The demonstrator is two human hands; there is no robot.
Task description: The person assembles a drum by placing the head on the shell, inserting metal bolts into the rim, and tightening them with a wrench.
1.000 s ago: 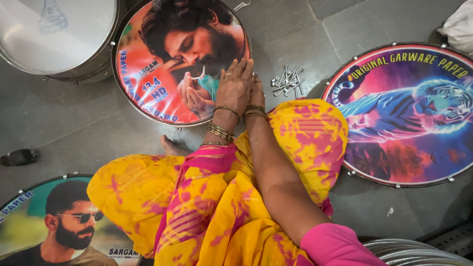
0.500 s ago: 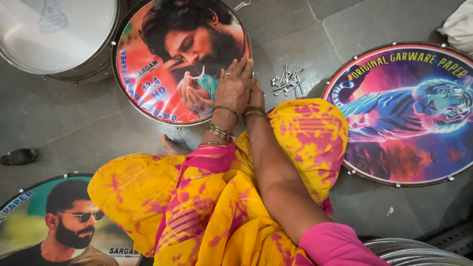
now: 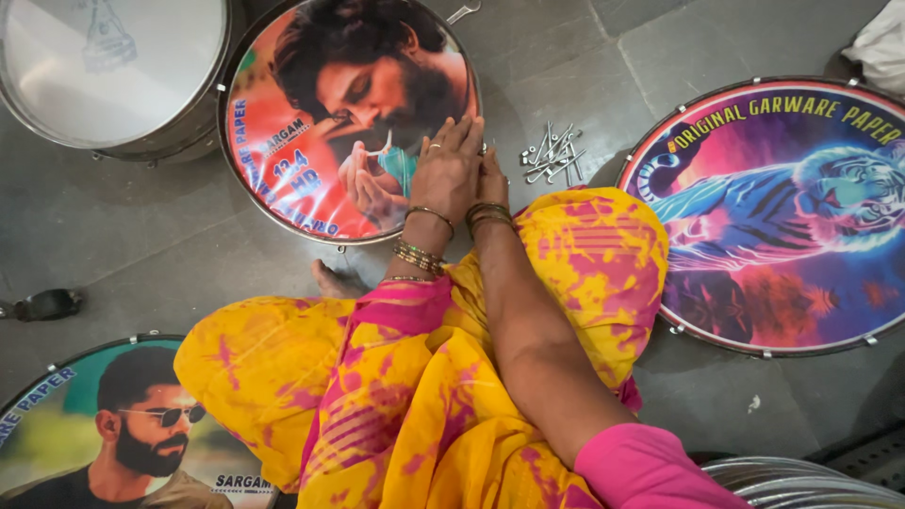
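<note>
I sit on the floor in a yellow and pink garment (image 3: 415,396). A round drum (image 3: 344,113) with a printed portrait head lies in front of me. My left hand (image 3: 447,172), with a ring and bangles, lies palm down over the drum's right rim, fingers stretched forward and close together. Tucked just right of it, my right hand (image 3: 491,185) is at the same rim and mostly hidden. What is under either hand is out of sight. A small heap of metal hook bolts (image 3: 551,155) lies on the floor right of my hands.
A plain silver drum (image 3: 104,71) stands at the top left. A drum head printed with a tiger (image 3: 773,217) lies at the right and another portrait head (image 3: 104,434) at the bottom left. Metal rings (image 3: 801,476) are at the bottom right. My bare foot (image 3: 332,280) shows by the drum.
Both hands stay at the drum's right rim, with only slight shifts of the fingers. Nothing else has moved.
</note>
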